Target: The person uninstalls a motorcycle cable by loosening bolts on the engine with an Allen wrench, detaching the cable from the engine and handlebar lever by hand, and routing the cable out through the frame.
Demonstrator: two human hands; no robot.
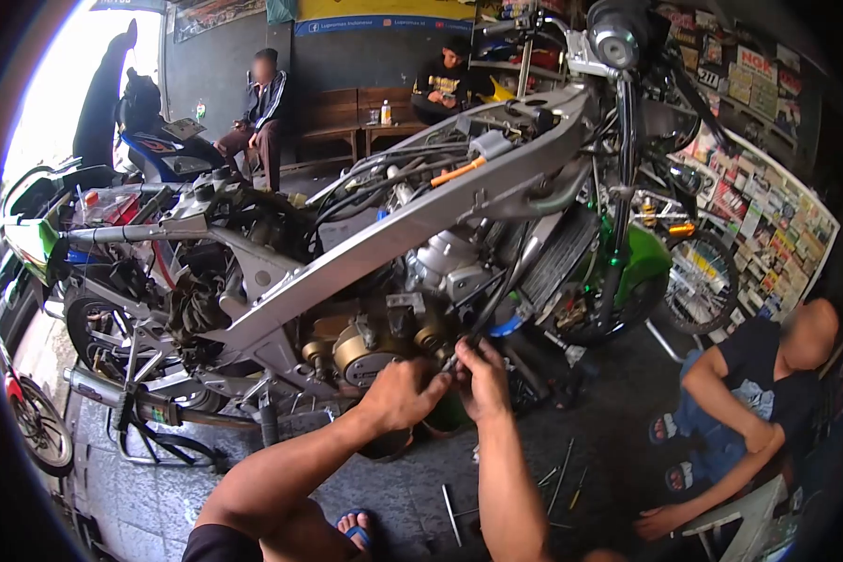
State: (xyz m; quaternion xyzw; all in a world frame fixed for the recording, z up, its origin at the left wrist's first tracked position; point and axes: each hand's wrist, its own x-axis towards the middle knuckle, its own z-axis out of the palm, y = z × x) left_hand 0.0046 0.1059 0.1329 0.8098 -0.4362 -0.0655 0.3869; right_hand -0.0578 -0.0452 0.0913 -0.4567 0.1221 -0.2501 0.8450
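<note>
Both of my hands meet in front of the lower engine of a stripped motorcycle with a silver frame [393, 229]. My left hand [405, 395] is closed, its fingertips at a small part by the gold engine cover [363, 351]. Close beside it, my right hand [482, 379] is closed too, thumb up, at the lower end of a dark hose or cable [496, 304]. What the fingers pinch is too small and covered to name. A radiator [557, 272] sits up and to the right of my hands.
Several tools, among them a metal rod [451, 515] and a screwdriver [578, 488], lie on the floor. A person [759, 393] sits low at the right. Two people sit by the wooden bench [332, 117] at the back. An exhaust muffler [103, 386] juts out left.
</note>
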